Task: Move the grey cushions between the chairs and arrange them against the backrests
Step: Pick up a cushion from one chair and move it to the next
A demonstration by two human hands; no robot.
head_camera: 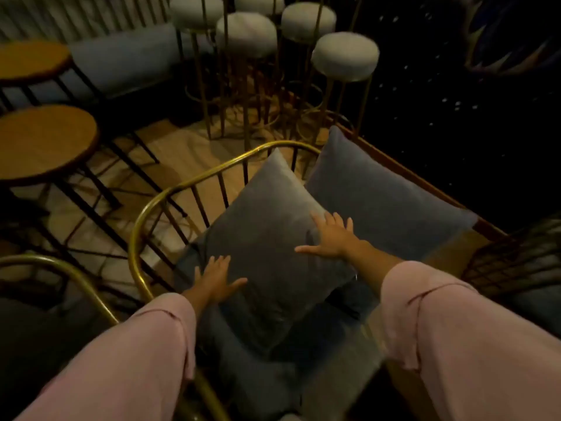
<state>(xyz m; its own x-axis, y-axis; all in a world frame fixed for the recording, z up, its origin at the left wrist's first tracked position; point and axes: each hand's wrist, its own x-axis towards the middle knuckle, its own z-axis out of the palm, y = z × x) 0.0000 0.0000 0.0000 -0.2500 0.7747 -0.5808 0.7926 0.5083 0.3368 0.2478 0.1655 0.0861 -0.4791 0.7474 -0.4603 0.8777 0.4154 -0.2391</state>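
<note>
A grey cushion [267, 238] leans on one corner against the curved gold backrest [182, 186] of the chair in front of me. My left hand [215, 278] lies flat on its lower left edge, fingers spread. My right hand [331, 235] presses flat on its right edge, fingers apart. A second grey cushion [388, 202] leans behind and to the right, against a wooden rail. The chair's grey seat pad [303, 369] shows below the cushion. Both arms wear pink sleeves.
Another gold-framed chair [60, 262] stands at the lower left. Two round wooden tables [45, 141] on black legs are at the left. Several white-topped gold bar stools [343, 56] cluster at the back. A dark wire chair [522, 259] sits at the right edge.
</note>
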